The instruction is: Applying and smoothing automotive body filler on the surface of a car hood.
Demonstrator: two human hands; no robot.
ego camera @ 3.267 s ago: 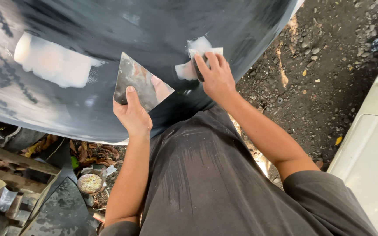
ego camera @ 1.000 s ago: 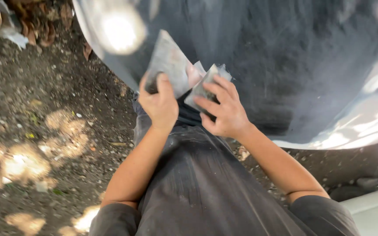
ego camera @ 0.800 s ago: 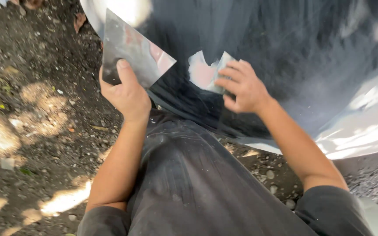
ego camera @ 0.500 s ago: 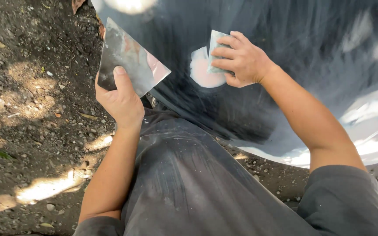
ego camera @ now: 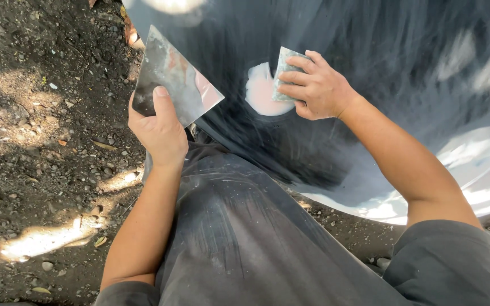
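My left hand (ego camera: pixel 160 133) grips a flat square metal board (ego camera: pixel 174 76) smeared with pinkish filler, held tilted beside the panel. My right hand (ego camera: pixel 313 85) presses a small grey spreader (ego camera: pixel 282 71) against a dark, glossy, curved car body panel (ego camera: pixel 381 51). A pale pink patch of filler (ego camera: pixel 262 96) lies on the panel right under the spreader's lower edge. My grey shirt fills the lower middle of the view.
Dirt ground with small stones and dry leaves (ego camera: pixel 35 141) lies to the left, dappled with sunlight. A bright sun glare (ego camera: pixel 483 175) covers the panel's lower right edge. Stony ground shows under the panel's rim.
The view swung from one part of the panel to another. My right hand moved up and right with the spreader onto the panel, and a pink filler patch now shows there.
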